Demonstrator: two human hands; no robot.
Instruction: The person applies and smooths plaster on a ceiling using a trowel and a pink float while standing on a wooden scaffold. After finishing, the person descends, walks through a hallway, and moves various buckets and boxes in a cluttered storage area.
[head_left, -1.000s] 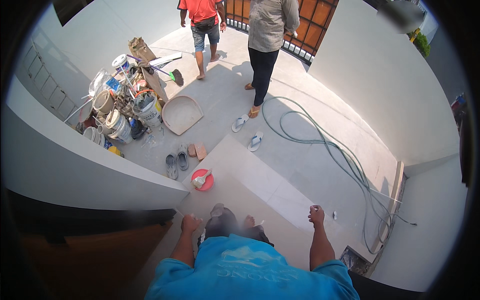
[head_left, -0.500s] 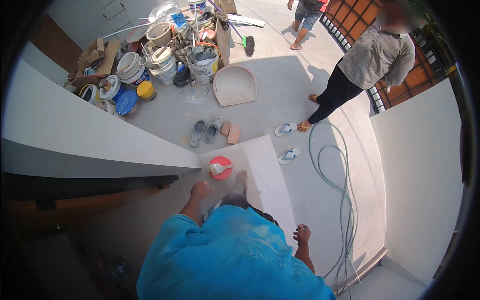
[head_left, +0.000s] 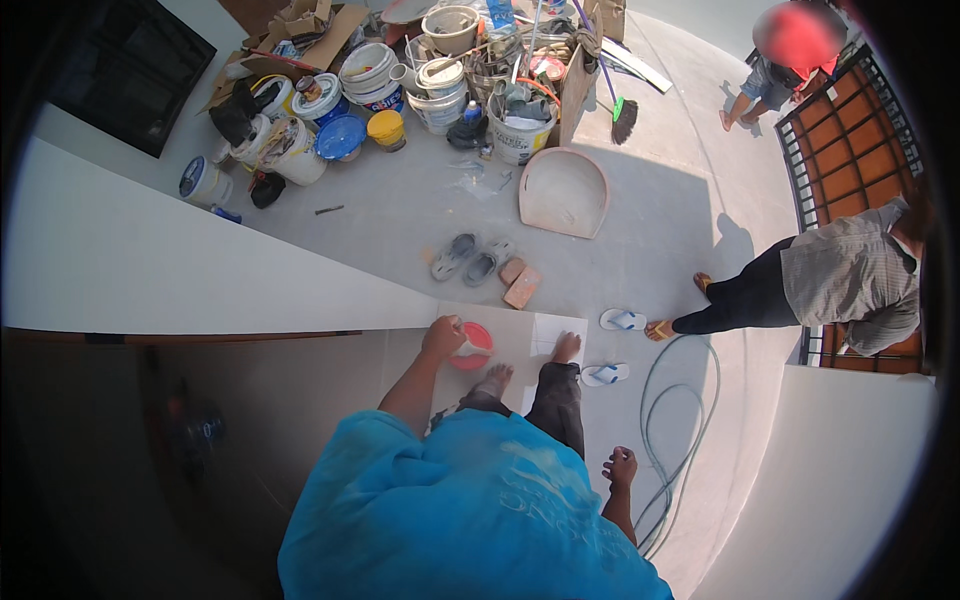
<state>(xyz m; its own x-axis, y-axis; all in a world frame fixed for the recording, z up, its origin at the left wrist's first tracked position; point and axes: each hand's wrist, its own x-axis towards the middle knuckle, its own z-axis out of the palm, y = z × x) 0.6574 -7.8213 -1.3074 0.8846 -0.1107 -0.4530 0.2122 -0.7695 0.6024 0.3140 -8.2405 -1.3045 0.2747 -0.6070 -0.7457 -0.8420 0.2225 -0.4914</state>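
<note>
My left hand (head_left: 443, 338) is closed, hanging by the left edge of a small red tub (head_left: 474, 360) on the tiled step. A pale paintbrush (head_left: 474, 349) lies across that tub, partly behind the hand; whether they touch I cannot tell. Anything inside my left fingers is hidden. Out to the right, my right hand (head_left: 620, 466) hangs beside my body with loosely bent fingers apart, holding nothing visible. A looped green hose (head_left: 650, 425) lies on the floor beyond it. My bare feet stand on the step, right of the tub.
Grey clogs (head_left: 468, 262), bricks (head_left: 522, 284) and white flip-flops (head_left: 606, 375) lie past the step. A shallow mixing pan (head_left: 563, 193), a broom (head_left: 624, 120) and several buckets (head_left: 520, 135) stand farther off. A person (head_left: 840, 265) stands right; another (head_left: 775, 80) is by the gate. A white wall (head_left: 200, 255) runs left.
The view has shifted, with surroundings now farther right. My left hand has moved forward to the red tub, partly covering the brush. Both my feet now show on the step.
</note>
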